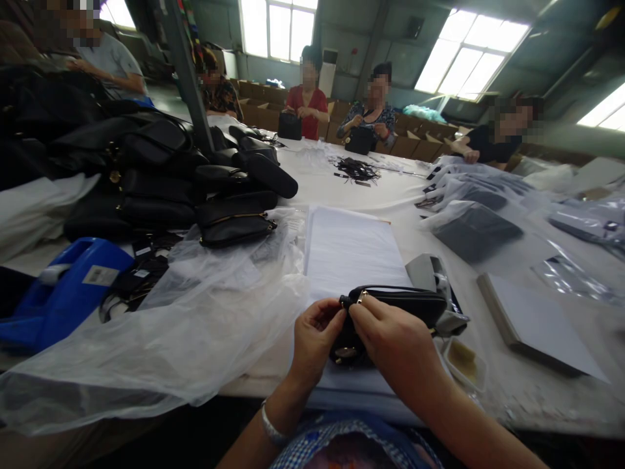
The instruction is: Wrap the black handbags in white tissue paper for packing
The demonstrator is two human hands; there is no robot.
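Note:
A black bag (415,302) with gold-coloured metal parts lies on white paper (351,251) at the front of the table. My left hand (315,332) pinches a small black strap end at the bag's left side. Close beside it, my right hand (390,329) has its fingers closed on the bag's strap near a gold-coloured fitting. The fingertips of both hands almost meet. Below them, a round gold-coloured piece shows on the bag's dark front. My right hand covers part of the bag.
Black bags (156,195) are heaped at left, behind a blue tape dispenser (73,286) and clear plastic sheeting (195,339). A small tray (463,363) and a stack of white sheets (537,326) lie at right. Several people work across the table (317,182).

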